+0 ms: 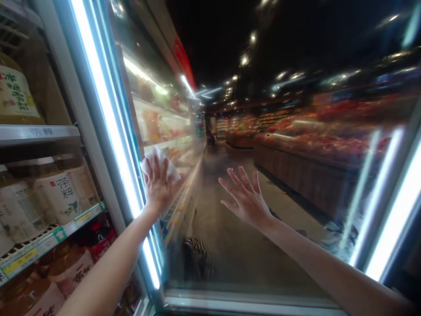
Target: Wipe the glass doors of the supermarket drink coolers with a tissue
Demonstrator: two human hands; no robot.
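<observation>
My left hand presses a crumpled white tissue against the glass door, near the bright light strip on its left side. Its fingers are spread over the tissue, which shows past the fingertips and at the right edge. To the right, my right hand is open with fingers apart and nothing in it. Its palm faces the glass and appears to rest on it. Both arms reach forward from the lower corners.
Shelves on the left hold labelled drink bottles above a price rail. Light strips run along the door's sides. Through the glass appear a blurred aisle floor, a produce stand and a lit display case.
</observation>
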